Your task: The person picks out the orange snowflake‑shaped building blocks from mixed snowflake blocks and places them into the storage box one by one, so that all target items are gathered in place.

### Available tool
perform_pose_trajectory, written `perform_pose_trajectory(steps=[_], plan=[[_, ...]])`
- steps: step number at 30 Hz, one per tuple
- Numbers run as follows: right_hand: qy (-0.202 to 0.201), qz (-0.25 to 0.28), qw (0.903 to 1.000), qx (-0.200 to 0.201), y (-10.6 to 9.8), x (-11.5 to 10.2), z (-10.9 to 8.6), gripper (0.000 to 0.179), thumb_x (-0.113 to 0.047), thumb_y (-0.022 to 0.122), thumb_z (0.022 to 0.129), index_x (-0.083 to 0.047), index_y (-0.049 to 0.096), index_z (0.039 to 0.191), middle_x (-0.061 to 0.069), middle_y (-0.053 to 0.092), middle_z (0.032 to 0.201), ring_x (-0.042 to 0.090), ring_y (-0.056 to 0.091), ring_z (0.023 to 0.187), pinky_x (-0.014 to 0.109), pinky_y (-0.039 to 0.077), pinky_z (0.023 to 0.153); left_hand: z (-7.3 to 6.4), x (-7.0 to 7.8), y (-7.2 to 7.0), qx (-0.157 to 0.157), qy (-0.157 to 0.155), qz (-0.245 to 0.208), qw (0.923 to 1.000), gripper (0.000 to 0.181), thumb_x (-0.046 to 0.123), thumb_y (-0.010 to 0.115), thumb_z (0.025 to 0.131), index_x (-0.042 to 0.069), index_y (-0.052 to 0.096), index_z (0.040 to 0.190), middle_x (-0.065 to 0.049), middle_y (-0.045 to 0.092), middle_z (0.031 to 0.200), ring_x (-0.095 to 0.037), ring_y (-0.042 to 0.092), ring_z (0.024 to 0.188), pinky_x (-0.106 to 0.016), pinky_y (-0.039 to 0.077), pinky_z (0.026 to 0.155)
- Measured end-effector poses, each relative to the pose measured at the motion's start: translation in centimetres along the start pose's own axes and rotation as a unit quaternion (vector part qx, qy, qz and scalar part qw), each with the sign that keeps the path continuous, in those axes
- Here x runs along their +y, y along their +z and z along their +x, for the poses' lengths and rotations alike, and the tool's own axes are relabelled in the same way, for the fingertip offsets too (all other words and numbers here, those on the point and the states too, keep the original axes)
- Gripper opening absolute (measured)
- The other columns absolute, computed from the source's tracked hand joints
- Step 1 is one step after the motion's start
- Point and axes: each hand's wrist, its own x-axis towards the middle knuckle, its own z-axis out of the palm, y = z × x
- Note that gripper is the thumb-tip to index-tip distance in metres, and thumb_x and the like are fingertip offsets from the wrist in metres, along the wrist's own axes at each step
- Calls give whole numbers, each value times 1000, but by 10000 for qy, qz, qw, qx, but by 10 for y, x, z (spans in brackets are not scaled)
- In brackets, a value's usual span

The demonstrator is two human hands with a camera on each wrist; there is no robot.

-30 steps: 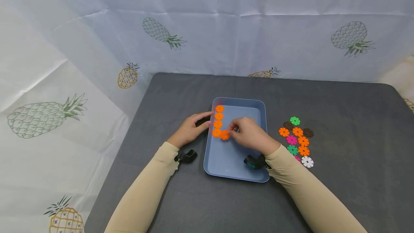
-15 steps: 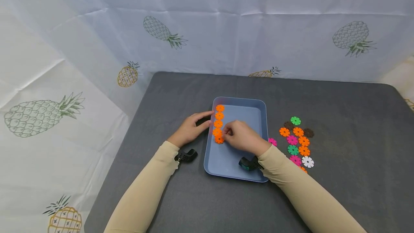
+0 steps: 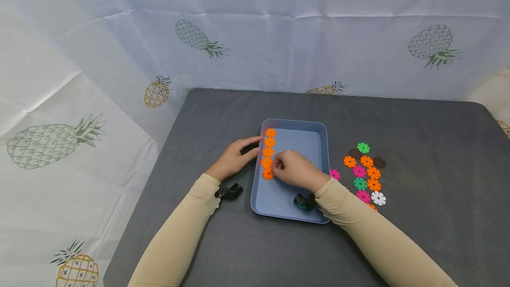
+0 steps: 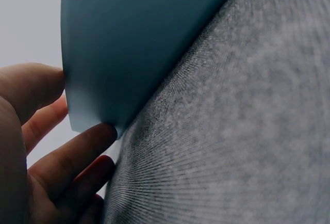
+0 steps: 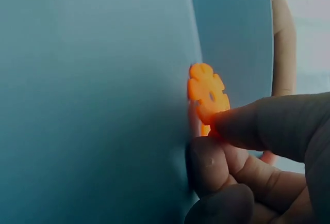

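Note:
A blue rectangular tray (image 3: pixel 275 205) lies on the dark grey tabletop. Along its left wall runs a column of orange notched plastic discs (image 3: pixel 268 151). My right hand (image 3: pixel 296 169) pinches the nearest orange disc (image 5: pixel 209 96) between thumb and fingertips, at the column's near end; in the right wrist view the disc stands tilted close to the tray wall. My left hand (image 3: pixel 236 158) rests at the tray's left side with fingers spread, fingertips touching the rim. In the left wrist view its thumb and fingers lie against the tray's outer wall (image 4: pixel 124 43).
To the right of the tray lies a loose group of notched discs: green (image 3: pixel 363 147), brown (image 3: pixel 380 162), orange (image 3: pixel 373 172), pink (image 3: pixel 359 171) and white (image 3: pixel 378 198). One pink disc (image 3: pixel 335 174) sits against the tray's right side. A pineapple-print cloth (image 3: pixel 279 52) hangs behind the table.
My right hand has moved left and slightly nearer with the orange disc, bringing it in line below the column. The left hand has stayed at the tray's side.

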Motion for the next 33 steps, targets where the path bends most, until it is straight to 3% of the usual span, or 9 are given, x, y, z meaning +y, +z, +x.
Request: perform_pose_trajectory(steps=[23, 33], plan=[[-230, -519, 9984, -6, 5, -2, 0, 15, -12, 71, 93, -14, 68, 78, -6, 56, 65, 9, 49, 56, 24, 40, 53, 0, 1, 1, 2, -42, 25, 10000, 47, 32, 63, 108, 19, 59, 152, -3, 57, 155, -27, 49, 145, -51, 37, 121], [-204, -481, 9986, 64, 7, -1, 3, 14, -12, 71, 94, -13, 70, 80, -6, 56, 65, 9, 49, 56, 24, 40, 53, 0, 0, 0, 19, -82, 0, 10000, 46, 34, 63, 108, 22, 59, 152, -2, 57, 154, -25, 50, 145, -49, 37, 121]])
